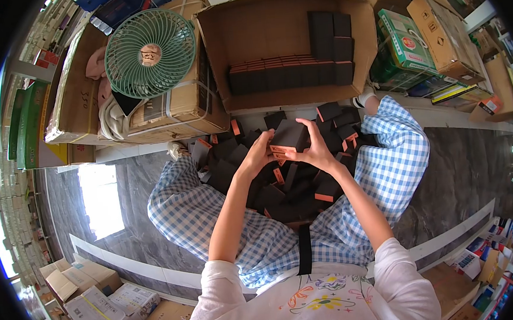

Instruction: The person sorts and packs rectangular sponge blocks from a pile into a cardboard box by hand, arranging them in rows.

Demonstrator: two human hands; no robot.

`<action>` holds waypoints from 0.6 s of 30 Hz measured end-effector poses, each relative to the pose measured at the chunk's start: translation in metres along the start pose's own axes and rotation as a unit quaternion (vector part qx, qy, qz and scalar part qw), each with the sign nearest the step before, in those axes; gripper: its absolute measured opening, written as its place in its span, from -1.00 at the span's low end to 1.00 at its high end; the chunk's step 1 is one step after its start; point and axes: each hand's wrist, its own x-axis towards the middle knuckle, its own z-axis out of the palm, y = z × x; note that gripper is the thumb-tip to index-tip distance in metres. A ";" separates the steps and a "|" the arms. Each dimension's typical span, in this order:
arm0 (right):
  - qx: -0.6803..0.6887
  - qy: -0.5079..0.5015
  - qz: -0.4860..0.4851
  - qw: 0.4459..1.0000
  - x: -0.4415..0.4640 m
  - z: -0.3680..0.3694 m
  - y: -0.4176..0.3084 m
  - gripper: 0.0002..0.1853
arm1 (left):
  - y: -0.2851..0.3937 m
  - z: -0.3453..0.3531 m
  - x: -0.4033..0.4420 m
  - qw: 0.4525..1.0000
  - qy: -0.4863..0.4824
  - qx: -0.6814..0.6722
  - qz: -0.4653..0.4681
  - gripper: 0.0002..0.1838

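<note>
Between my two hands is a small stack of black boxes (290, 135) with orange ends, held up over a loose pile. My left hand (260, 154) grips its left side, and my right hand (316, 151) closes round the right side with the thumb across the orange end. Below and around them, many more black boxes (277, 194) lie jumbled between my legs, some showing orange ends. Just beyond stands a large open cardboard carton (241, 33), with black boxes (286, 77) packed in rows along its near side and up its right side.
A green fan (151, 53) stands by a strapped cardboard box (190, 108) at the left. Green cartons (403, 45) and a brown box (444, 37) are stacked at the right. White boxes (103, 313) sit at lower left, on the other side of the dark floor (134, 198).
</note>
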 end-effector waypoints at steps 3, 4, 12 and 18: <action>0.060 -0.063 0.046 0.995 0.000 -0.003 -0.011 0.02 | 0.004 -0.004 0.000 0.998 -0.047 -0.032 -0.011 -0.63; 0.060 -0.062 0.047 0.995 0.001 -0.003 -0.008 0.02 | 0.004 -0.005 0.001 0.997 -0.067 -0.046 -0.018 -0.68; 0.102 -0.030 0.130 0.986 0.006 0.000 0.000 0.02 | -0.003 0.006 0.009 0.991 0.077 0.013 0.105 -0.73; 0.270 -0.015 0.126 0.955 0.034 0.001 -0.006 -0.43 | 0.012 0.017 0.013 0.978 0.109 0.074 0.165 -0.76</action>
